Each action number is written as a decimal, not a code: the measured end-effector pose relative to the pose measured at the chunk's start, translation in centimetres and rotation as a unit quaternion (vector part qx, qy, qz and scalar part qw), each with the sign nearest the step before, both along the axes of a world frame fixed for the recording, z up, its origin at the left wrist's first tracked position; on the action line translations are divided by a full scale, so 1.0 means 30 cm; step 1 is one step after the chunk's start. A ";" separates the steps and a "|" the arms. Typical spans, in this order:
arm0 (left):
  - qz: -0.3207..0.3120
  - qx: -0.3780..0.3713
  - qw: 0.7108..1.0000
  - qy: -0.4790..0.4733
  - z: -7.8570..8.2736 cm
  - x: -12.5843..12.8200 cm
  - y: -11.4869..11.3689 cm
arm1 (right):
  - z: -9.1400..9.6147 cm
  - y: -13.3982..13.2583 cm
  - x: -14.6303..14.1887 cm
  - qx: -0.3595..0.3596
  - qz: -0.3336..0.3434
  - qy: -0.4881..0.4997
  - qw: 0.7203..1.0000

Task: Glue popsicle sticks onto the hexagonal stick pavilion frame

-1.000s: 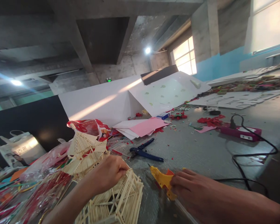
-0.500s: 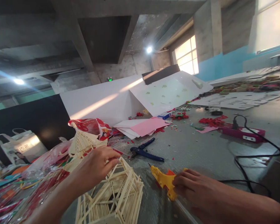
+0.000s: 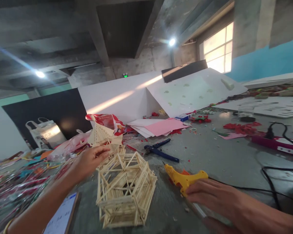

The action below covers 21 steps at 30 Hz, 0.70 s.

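A hexagonal frame of pale wooden sticks [image 3: 146, 195] stands on the table before me, with open spaces between its bars. Just beyond its upper left side is my left hand [image 3: 94, 157], fingers bent and close together; whatever they may pinch is too small to make out. Behind that hand rises a pointed stick-built roof [image 3: 100, 133], partly covered. To the right, my right hand [image 3: 207, 196] is closed around the handle of a yellow hot glue gun [image 3: 179, 177]. The gun's nozzle points away to the left, and a clear glue stick [image 3: 199, 209] shows under my fingers.
Blue-handled cutters [image 3: 161, 151] lie beyond the frame. Pink and white paper sheets [image 3: 166, 126] are farther back. A purple power strip [image 3: 275, 144] with black cables is at right. Plastic-wrapped craft materials [image 3: 21, 188] cover the left, near a printed card [image 3: 61, 216].
My left hand has moved left, off the top of the stick frame. My right hand has shifted lower on the glue gun's handle. The view has swung slightly, showing more at left.
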<state>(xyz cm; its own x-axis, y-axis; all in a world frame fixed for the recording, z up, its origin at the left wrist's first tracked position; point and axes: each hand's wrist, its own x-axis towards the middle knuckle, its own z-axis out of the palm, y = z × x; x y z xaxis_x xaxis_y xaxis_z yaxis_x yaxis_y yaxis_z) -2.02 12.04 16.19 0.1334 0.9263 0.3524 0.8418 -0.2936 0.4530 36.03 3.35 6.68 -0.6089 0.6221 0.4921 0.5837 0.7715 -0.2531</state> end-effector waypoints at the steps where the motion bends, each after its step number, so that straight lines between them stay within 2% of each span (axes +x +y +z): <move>1: 0.016 -0.017 0.999 -0.048 -0.026 -0.018 -0.003 | -0.003 -0.009 -0.015 -0.054 0.006 0.005 0.999; 3: 0.041 -0.051 0.987 -0.149 -0.076 -0.043 -0.015 | 0.009 -0.024 -0.066 -0.178 0.013 0.021 0.984; 5: 0.066 -0.063 0.966 -0.241 -0.115 -0.052 -0.033 | 0.043 -0.027 -0.138 -0.317 0.010 0.042 0.947; 7: 0.088 -0.056 0.947 -0.305 -0.140 -0.053 -0.052 | 0.073 -0.016 -0.215 -0.469 0.027 0.039 0.882; 10: 0.097 -0.045 0.934 -0.341 -0.162 -0.057 -0.069 | 0.076 0.013 -0.308 -0.578 0.039 0.111 0.807; 13: 0.112 -0.036 0.924 -0.365 -0.191 -0.074 -0.066 | 0.045 0.033 -0.358 -0.641 0.044 0.196 0.741; 15: 0.117 -0.044 0.908 -0.400 -0.221 -0.088 -0.058 | 0.033 0.035 -0.376 -0.661 0.035 0.222 0.716; 18: 0.110 -0.087 0.881 -0.451 -0.268 -0.098 -0.048 | 0.036 0.028 -0.392 -0.667 0.005 0.232 0.708; 21: 0.092 -0.130 0.857 -0.491 -0.297 -0.094 -0.043 | 0.038 0.025 -0.405 -0.649 -0.001 0.252 0.717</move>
<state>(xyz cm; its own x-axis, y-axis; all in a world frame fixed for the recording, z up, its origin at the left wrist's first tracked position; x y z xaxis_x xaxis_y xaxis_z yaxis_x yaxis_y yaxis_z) -4.85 10.74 7.27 -0.2662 0.9639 -0.0099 0.0390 0.0211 0.9990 23.88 4.11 7.83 -0.5561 0.7559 -0.3454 0.1655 -0.3066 -0.9373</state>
